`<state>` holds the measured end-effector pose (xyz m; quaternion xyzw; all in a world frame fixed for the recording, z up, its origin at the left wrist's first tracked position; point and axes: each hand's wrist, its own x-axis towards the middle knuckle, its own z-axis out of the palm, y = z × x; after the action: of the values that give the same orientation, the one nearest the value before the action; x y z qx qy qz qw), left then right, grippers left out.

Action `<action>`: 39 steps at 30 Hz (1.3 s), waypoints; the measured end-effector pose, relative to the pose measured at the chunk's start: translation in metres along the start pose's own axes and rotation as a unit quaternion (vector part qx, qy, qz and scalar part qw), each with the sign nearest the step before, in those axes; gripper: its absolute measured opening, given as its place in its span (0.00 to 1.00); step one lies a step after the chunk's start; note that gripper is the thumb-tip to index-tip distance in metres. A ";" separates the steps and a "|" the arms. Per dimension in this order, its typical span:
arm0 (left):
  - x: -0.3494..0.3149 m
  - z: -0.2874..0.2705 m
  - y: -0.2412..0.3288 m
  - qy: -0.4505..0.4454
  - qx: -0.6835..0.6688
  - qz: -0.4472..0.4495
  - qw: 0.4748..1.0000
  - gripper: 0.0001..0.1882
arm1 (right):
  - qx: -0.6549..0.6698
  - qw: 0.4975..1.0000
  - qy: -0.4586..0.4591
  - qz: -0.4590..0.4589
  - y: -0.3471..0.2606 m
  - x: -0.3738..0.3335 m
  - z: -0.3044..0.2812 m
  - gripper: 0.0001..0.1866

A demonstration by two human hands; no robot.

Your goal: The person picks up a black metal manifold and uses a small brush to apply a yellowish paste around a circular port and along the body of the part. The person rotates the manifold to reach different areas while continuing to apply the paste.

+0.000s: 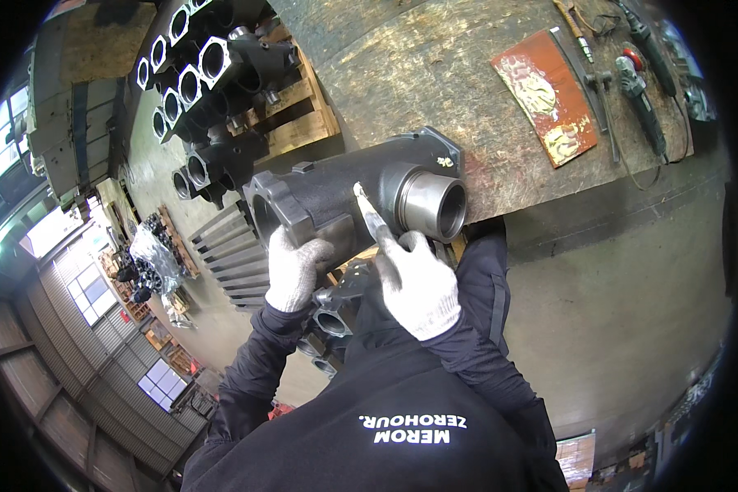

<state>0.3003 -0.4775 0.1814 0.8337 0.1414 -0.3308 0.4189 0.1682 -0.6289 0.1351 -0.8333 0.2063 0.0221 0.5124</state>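
Note:
A large black metal pipe casting (320,187) lies across the near edge of the workbench, with a flange at each end and a bare machined collar (422,203) jutting from its right side. My left hand (295,269), in a white knit glove, is closed on the flange rim at the casting's left end, its fingers partly inside the opening. In my gloved right hand (422,289) is a narrow putty knife (372,218). Cream filler coats the knife's tip, which is at the casting's upper surface beside the collar. A dab of filler (445,162) shows on the right flange.
On the wooden workbench (410,66) lies a red-brown board (566,123) smeared with filler. Right of it are a hammer (603,90) and a corded angle grinder (640,94). Several similar castings (213,61) stand on a pallet (307,123) at the far left; others (332,320) sit below my hands.

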 end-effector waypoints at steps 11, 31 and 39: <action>-0.005 0.007 0.009 -0.001 0.004 0.001 1.000 0.14 | -0.004 0.999 -0.019 0.027 0.000 0.000 0.000 0.22; 0.017 -0.015 -0.007 -0.046 -0.081 0.000 0.996 0.26 | 0.177 0.961 0.187 0.101 0.058 0.004 -0.041 0.23; 0.020 -0.042 -0.004 -0.018 -0.111 -0.014 0.994 0.19 | 0.320 0.901 0.128 0.263 0.111 -0.025 -0.032 0.28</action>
<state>0.3312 -0.4427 0.1839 0.7738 0.1818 -0.3337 0.5069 0.0990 -0.6917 0.0623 -0.5353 0.4777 -0.0177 0.6964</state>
